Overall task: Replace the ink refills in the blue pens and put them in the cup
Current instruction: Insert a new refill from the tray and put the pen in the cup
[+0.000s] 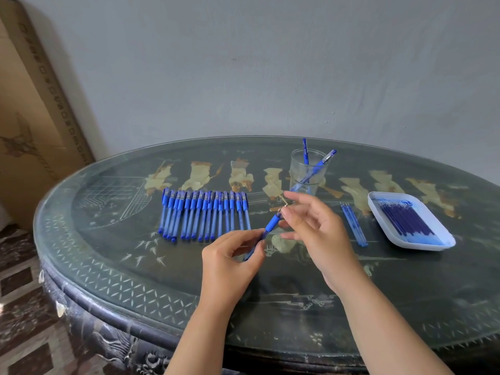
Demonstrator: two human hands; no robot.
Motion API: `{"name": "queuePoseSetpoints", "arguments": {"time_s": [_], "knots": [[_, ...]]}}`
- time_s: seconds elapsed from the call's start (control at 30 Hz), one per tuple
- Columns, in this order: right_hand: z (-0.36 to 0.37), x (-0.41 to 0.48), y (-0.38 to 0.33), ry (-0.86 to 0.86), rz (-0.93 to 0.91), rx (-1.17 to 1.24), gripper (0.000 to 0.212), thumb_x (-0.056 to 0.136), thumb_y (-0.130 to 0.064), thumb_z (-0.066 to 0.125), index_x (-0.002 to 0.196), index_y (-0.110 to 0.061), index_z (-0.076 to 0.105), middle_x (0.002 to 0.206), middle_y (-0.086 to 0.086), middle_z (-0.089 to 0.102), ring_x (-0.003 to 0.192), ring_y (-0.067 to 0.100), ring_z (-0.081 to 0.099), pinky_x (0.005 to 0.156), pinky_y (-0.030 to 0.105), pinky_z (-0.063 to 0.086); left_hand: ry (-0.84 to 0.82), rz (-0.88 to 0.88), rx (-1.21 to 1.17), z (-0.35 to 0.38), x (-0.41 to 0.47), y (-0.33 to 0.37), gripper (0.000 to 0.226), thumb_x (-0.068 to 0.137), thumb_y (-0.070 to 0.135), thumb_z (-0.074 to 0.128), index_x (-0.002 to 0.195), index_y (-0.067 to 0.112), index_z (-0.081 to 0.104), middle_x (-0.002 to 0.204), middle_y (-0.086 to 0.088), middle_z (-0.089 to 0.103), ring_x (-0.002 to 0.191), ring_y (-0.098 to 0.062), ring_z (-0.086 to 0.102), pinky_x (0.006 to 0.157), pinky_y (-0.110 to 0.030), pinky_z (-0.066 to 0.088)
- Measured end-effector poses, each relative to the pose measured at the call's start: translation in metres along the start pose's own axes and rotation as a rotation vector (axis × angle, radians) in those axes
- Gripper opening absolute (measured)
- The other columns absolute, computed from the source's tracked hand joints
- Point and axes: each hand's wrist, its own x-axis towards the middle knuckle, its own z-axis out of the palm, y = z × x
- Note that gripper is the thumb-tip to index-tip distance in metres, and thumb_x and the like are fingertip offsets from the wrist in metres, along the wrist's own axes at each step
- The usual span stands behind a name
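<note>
From the head camera, both hands meet over the middle of the table (135, 266) on one blue pen (271, 225), held slanted in the air with its grip end raised toward the far right. The left hand (232, 255) curls its thumb and fingers round the lower barrel. The right hand (311, 226) pinches the upper tip end, its other fingers spread loosely.

Beyond the hands stands the clear cup (308, 171), upright, with two blue pens leaning inside. To its left lies a row of pens (205, 215), side by side, caps away from the person. Right of the hands lie a few loose refills (354, 224), and further right a white tray (378, 201) holds a bunch of dark refills (405, 220). A cardboard box (27, 117) leans against the wall at far left.
</note>
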Motion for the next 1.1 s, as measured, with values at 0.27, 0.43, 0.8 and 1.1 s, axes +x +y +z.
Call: {"name": "queuePoseSetpoints", "arguments": {"time_s": [0.27, 0.43, 0.8, 1.1], "knots": [[0.004, 0.001, 0.005, 0.098, 0.024, -0.021, 0.022, 0.077, -0.033, 0.078, 0.09, -0.019, 0.066, 0.089, 0.001, 0.073, 0.088, 0.017, 0.07, 0.074, 0.036, 0.06, -0.004, 0.026, 0.02, -0.001, 0.0, 0.0, 0.027, 0.077, 0.003, 0.079, 0.1, 0.018, 0.077, 0.092, 0.014, 0.074, 0.085, -0.003, 0.07, 0.078, -0.016, 0.055], [0.0, -0.001, 0.001, -0.035, 0.01, 0.075, 0.028, 0.09, -0.026, 0.063, 0.118, -0.028, 0.066, 0.106, -0.004, 0.072, 0.103, 0.012, 0.068, 0.08, 0.032, 0.059, -0.015, 0.03, 0.028, 0.0, 0.0, 0.0, 0.026, 0.078, 0.004, 0.079, 0.1, 0.017, 0.078, 0.092, 0.013, 0.074, 0.084, -0.003, 0.07, 0.078, -0.017, 0.055], [0.005, 0.001, 0.008, 0.116, 0.005, -0.084, 0.003, 0.088, -0.025, 0.069, 0.087, -0.022, 0.069, 0.093, -0.007, 0.073, 0.09, 0.013, 0.07, 0.082, 0.041, 0.059, -0.007, 0.07, 0.07, 0.0, 0.0, -0.001, 0.027, 0.078, 0.005, 0.079, 0.102, 0.016, 0.077, 0.095, 0.011, 0.073, 0.088, -0.003, 0.07, 0.081, -0.018, 0.055], [0.016, 0.007, 0.007, 0.15, 0.008, -0.131, 0.009, 0.091, -0.027, 0.067, 0.085, -0.02, 0.064, 0.092, -0.003, 0.07, 0.089, 0.015, 0.07, 0.079, 0.039, 0.06, 0.056, 0.099, 0.142, 0.0, 0.0, 0.0, 0.024, 0.078, 0.005, 0.079, 0.1, 0.013, 0.077, 0.093, 0.01, 0.072, 0.087, 0.001, 0.068, 0.081, -0.012, 0.053]]}}
